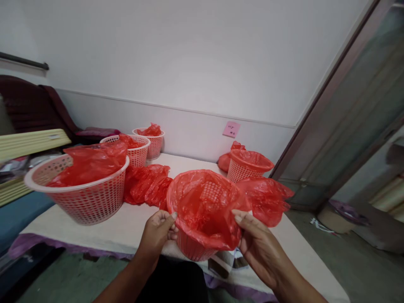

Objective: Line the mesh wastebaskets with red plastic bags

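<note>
A small white mesh basket (192, 248) lined with a red plastic bag (202, 202) sits tilted toward me between my hands, above the near table edge. My left hand (158, 233) pinches the bag's folded rim on the left side. My right hand (257, 246) grips the bag's rim on the right side, fingers curled over the plastic. The bag is pulled over the basket's rim and the mesh shows through its inside.
On the white table (135, 223) stand a large basket (85, 191) with a red bag at left, two smaller ones (139, 151) (153, 141) behind, and a lined basket (248, 166) at back right. Loose red bags (147, 183) (268, 200) lie between. A glass door (347, 126) is at right.
</note>
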`<state>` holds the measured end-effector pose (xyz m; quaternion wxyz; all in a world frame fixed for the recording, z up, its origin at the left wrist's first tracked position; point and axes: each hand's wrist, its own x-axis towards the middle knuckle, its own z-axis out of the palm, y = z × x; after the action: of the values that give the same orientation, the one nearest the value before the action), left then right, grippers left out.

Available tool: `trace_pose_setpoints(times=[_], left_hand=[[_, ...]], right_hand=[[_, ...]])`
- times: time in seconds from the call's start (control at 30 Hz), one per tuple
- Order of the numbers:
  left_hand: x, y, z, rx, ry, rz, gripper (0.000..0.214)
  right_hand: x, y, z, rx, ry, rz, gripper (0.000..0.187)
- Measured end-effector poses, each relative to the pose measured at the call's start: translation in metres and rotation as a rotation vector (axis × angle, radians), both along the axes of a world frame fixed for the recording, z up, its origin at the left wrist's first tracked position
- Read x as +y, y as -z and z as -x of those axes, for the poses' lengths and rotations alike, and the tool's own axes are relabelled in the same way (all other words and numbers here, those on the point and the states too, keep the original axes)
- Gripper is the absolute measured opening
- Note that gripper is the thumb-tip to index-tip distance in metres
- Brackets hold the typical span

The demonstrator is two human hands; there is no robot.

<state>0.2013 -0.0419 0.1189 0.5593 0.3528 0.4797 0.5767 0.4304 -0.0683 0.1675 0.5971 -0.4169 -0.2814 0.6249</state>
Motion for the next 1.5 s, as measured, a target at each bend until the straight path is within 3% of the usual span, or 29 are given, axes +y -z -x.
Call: trace_pose_setpoints(times=[0.17,0.37,0.53,0.67,0.8,0.97,1.07,1.2,1.33,1.5], left_hand=[[0.002,0.002,-0.003,-0.012,0.04,0.015,0.044],[0.004,-0.01,0.006,-0.086,0.082,0.022,0.041],[0.009,-0.029,0.022,-0.208,-0.01,-0.028,0.028],[0.007,-0.043,0.018,-0.278,-0.098,-0.155,0.023],[0.001,-0.046,0.002,0.014,-0.101,-0.297,0.03],[0.0,-0.034,-0.022,0.445,-0.026,-0.503,0.022],[0.001,-0.027,-0.036,0.531,0.104,-0.572,0.022],[0.0,-0.023,-0.044,0.66,0.299,-0.692,0.023],[-0.004,-0.026,-0.04,0.714,0.326,-0.776,0.024],[-0.008,-0.033,-0.033,0.691,0.431,-0.718,0.022]], right_hand=[[-0.009,-0.004,0.019,-0.002,-0.142,0.028,0.044],[0.006,-0.005,0.015,-0.197,-0.125,-0.146,0.032],[0.006,0.003,0.009,-0.354,-0.225,-0.19,0.034],[0.001,0.013,0.011,-0.415,-0.233,-0.22,0.041],[-0.004,0.022,0.015,-0.4,-0.265,-0.204,0.046],[-0.009,0.018,0.016,-0.458,-0.278,-0.215,0.037],[-0.01,0.014,0.014,-0.553,-0.301,-0.25,0.035],[-0.008,0.015,0.013,-0.82,-0.274,-0.42,0.028],[-0.007,0.02,0.02,-0.975,-0.264,-0.456,0.026],[-0.005,0.029,0.032,-1.205,-0.226,-0.559,0.012]])
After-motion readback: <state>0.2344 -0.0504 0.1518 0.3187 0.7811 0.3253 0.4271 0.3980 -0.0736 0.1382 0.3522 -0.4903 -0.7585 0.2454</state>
